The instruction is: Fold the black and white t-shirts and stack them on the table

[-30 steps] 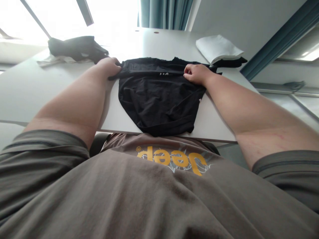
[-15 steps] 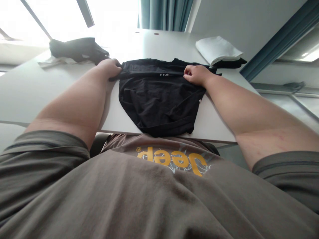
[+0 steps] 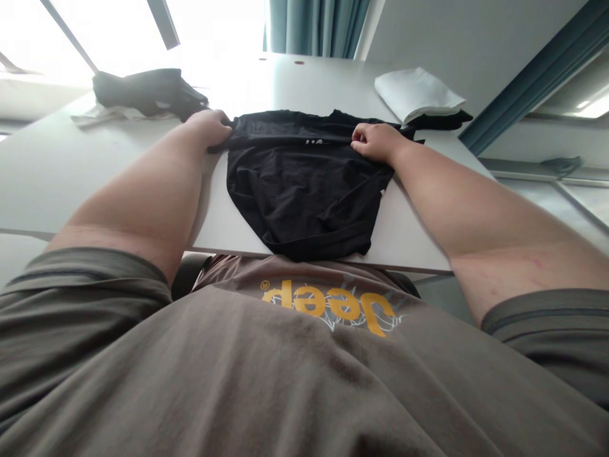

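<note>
A black T-shirt (image 3: 304, 197) with a small white print near its far side lies spread on the white table, its lower edge reaching the table's near edge. My left hand (image 3: 214, 127) is closed on its far left part, by the sleeve. At the far right, my right hand (image 3: 373, 141) rests on the shirt with curled fingers, pinching the cloth near the print. Folds and wrinkles run across the middle of the shirt. The fingertips of both hands are partly hidden.
On the white table (image 3: 95, 165), a heap of dark clothes (image 3: 147, 92) lies at the far left over a pale cloth (image 3: 99, 115). Folded white cloth (image 3: 419, 92) sits on black cloth (image 3: 440, 120) at the far right. A blue-green curtain (image 3: 318, 25) hangs behind.
</note>
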Demonstrator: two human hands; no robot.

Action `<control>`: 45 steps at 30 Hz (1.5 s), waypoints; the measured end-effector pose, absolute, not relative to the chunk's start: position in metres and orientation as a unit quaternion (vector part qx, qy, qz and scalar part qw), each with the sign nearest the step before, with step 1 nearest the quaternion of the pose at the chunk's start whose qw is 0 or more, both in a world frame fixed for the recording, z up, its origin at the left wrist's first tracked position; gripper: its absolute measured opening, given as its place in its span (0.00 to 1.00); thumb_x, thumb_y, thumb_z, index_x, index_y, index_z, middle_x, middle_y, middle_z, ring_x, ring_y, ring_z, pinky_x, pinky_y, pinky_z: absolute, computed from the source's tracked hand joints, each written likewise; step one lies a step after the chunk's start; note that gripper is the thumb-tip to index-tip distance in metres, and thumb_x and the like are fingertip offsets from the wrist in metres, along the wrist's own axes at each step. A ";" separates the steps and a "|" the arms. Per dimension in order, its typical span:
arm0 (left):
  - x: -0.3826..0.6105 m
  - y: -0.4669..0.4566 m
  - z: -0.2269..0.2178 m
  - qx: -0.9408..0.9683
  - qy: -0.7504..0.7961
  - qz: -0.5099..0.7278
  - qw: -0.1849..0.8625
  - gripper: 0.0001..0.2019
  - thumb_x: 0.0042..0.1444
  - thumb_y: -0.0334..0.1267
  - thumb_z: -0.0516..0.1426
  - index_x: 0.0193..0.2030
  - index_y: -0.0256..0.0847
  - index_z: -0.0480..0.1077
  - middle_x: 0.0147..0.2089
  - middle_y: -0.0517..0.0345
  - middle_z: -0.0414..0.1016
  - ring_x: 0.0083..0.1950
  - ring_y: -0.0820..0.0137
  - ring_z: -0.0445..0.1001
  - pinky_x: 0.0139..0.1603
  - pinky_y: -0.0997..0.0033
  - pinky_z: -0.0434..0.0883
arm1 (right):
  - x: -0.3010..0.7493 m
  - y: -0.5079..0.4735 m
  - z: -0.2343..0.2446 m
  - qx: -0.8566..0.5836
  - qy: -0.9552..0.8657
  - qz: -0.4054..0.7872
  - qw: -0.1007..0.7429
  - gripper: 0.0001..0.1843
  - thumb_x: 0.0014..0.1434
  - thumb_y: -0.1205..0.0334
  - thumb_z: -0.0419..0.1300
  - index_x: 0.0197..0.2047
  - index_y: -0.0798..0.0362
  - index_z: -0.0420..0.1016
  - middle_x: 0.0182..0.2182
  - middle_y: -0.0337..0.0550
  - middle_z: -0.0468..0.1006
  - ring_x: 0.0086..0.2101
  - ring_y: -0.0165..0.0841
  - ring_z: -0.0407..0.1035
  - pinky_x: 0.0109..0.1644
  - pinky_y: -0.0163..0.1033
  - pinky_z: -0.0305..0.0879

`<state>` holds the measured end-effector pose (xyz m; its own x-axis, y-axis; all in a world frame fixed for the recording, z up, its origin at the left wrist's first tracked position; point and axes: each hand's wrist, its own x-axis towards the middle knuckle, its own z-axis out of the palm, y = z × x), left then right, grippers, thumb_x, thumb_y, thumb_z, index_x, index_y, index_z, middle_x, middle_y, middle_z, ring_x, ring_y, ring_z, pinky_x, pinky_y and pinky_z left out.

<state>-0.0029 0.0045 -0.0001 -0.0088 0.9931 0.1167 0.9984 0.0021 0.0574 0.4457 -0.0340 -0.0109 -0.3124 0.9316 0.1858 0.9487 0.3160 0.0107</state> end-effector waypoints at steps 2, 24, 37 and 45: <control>-0.005 0.007 -0.001 -0.705 -0.706 -0.064 0.017 0.28 0.66 0.49 0.62 0.69 0.40 0.74 0.66 0.50 0.75 0.61 0.52 0.74 0.61 0.52 0.72 | 0.445 -0.034 -0.010 -0.582 -0.808 -0.058 0.070 0.18 0.70 0.57 0.58 0.57 0.57 0.79 0.50 0.54 0.83 0.45 0.43 0.74 0.50 0.44 0.65; -0.003 0.007 -0.001 -0.707 -0.705 -0.059 0.029 0.28 0.64 0.48 0.62 0.68 0.40 0.75 0.65 0.49 0.77 0.59 0.51 0.74 0.60 0.52 0.73 | 0.447 -0.033 -0.011 -0.585 -0.806 -0.058 0.072 0.17 0.69 0.57 0.58 0.56 0.55 0.79 0.50 0.53 0.83 0.47 0.44 0.75 0.52 0.44 0.66; 0.000 0.001 0.003 -0.706 -0.705 -0.060 0.021 0.28 0.64 0.46 0.63 0.68 0.39 0.76 0.65 0.47 0.76 0.60 0.48 0.75 0.61 0.50 0.74 | 0.447 -0.033 -0.011 -0.586 -0.805 -0.051 0.074 0.18 0.69 0.57 0.58 0.57 0.55 0.80 0.49 0.53 0.83 0.46 0.44 0.74 0.52 0.44 0.65; -0.004 0.007 -0.001 -0.708 -0.703 -0.063 0.024 0.27 0.65 0.48 0.62 0.68 0.41 0.76 0.64 0.51 0.77 0.58 0.53 0.74 0.61 0.53 0.73 | 0.444 -0.036 -0.009 -0.591 -0.803 -0.052 0.061 0.19 0.70 0.57 0.57 0.58 0.56 0.79 0.52 0.54 0.82 0.49 0.45 0.74 0.54 0.45 0.65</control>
<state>-0.0039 0.0065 -0.0012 0.0030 0.9925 0.1220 0.9985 -0.0097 0.0547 0.4438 -0.0357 -0.0085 -0.2941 0.9424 0.1595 0.9551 0.2961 0.0114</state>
